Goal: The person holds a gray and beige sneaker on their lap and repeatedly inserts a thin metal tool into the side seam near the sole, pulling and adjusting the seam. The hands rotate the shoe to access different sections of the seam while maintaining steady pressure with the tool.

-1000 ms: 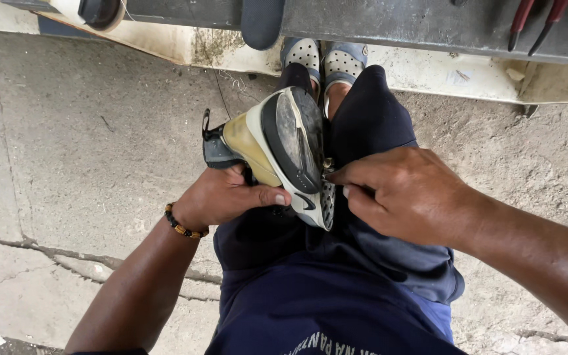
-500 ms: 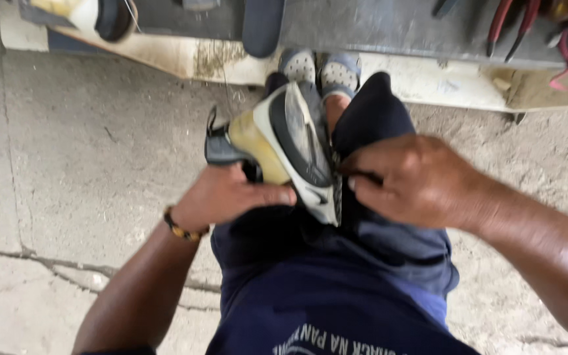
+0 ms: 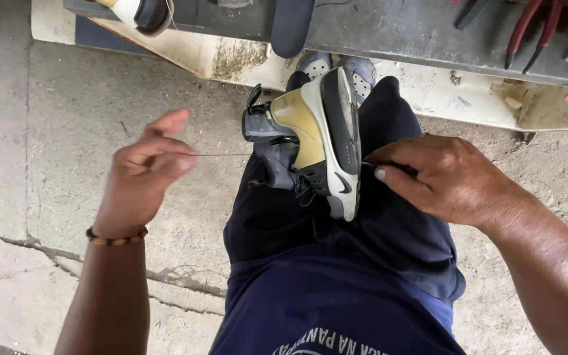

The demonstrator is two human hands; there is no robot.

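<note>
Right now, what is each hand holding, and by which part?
The left hand pinches a taut thread at its free end, away from the shoe. The right hand presses against the shoe's sole edge; whether it grips a tool cannot be told.

place: shoe-repair workshop | floor: cracked bare concrete floor (image 3: pixel 67 131) | desk: worn metal desk (image 3: pixel 396 26) carrying red-handled pliers (image 3: pixel 527 39), a loose insole (image 3: pixel 292 26), another shoe (image 3: pixel 141 12)

Worn rubber sole (image 3: pixel 340 131), matt black with yellowed foam edge. Grey mesh-cloth upper (image 3: pixel 277 158), scuffed. Thin taut thread (image 3: pixel 221 154), slightly shiny. Soft navy cotton shorts (image 3: pixel 336 250). Rough, cracked concrete floor (image 3: pixel 47 131). Dull grey metal bench (image 3: pixel 389 26), stained.
</note>
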